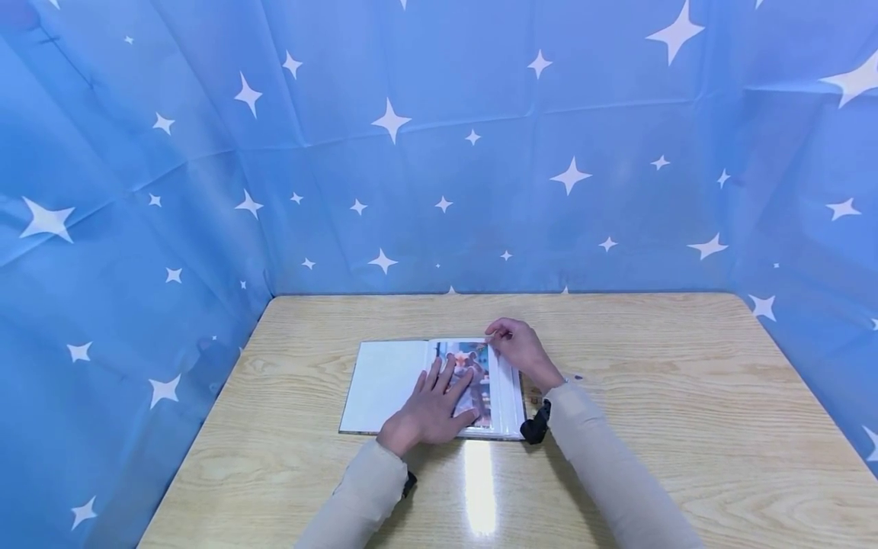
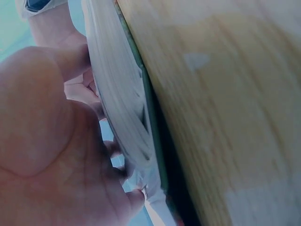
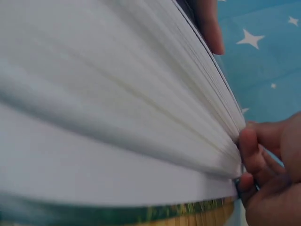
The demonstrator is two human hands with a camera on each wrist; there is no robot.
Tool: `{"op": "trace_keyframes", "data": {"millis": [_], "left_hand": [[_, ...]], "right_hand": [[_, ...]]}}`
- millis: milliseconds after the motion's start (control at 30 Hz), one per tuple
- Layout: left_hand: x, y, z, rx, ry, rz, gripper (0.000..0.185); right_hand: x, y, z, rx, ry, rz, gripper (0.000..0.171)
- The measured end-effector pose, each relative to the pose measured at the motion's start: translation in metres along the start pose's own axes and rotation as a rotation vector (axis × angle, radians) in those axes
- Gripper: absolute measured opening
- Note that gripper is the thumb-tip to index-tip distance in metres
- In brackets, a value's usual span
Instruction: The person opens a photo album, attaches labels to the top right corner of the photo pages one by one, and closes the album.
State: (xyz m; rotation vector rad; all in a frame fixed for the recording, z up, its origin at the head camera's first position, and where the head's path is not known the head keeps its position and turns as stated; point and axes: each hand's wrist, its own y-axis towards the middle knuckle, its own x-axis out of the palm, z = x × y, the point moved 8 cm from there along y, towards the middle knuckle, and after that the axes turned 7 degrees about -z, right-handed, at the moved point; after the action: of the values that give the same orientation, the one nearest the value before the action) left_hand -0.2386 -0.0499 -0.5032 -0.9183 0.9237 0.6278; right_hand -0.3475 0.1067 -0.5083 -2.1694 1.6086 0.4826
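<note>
A photo album point(image 1: 386, 385) lies open on the table, its white inside cover on the left and a thick stack of pages point(image 3: 141, 108) on the right. On the top page is a colourful photo point(image 1: 484, 400). My left hand point(image 1: 432, 408) lies across this photo with fingers spread, hiding its lower left part. At the page's far edge, near the photo's upper right corner, my right hand point(image 1: 520, 349) pinches the page with thumb and curled fingers. From the left wrist, the layered page edges point(image 2: 115, 80) rise above the green cover edge point(image 2: 153, 136).
The wooden table point(image 1: 686, 412) extends on all sides of the album. Blue curtains with white stars point(image 1: 473, 168) hang behind the table and at both sides. A dark wrist device point(image 1: 536, 423) sits beside the album's right edge, below the right sleeve point(image 1: 604, 457).
</note>
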Motion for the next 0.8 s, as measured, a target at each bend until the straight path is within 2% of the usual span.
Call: {"op": "trace_keyframes", "data": {"millis": [133,367,600,800], "left_hand": [[-0.001,0.000,0.001,0.001,0.001,0.001,0.070],[0.000,0.001,0.001,-0.007,-0.001,0.004,0.068],[-0.002,0.000,0.003,0.017,-0.075,0.042,0.069],[-0.005,-0.002,0.003,0.029,-0.126,0.079,0.068]], "right_hand": [[-0.003,-0.005,0.000,0.004,0.010,-0.028,0.016],[-0.001,-0.016,-0.009,-0.048,-0.076,-0.106,0.025],[0.001,-0.022,-0.008,-0.067,-0.143,-0.109,0.036],[0.001,-0.025,-0.009,-0.119,-0.172,-0.129,0.044]]}}
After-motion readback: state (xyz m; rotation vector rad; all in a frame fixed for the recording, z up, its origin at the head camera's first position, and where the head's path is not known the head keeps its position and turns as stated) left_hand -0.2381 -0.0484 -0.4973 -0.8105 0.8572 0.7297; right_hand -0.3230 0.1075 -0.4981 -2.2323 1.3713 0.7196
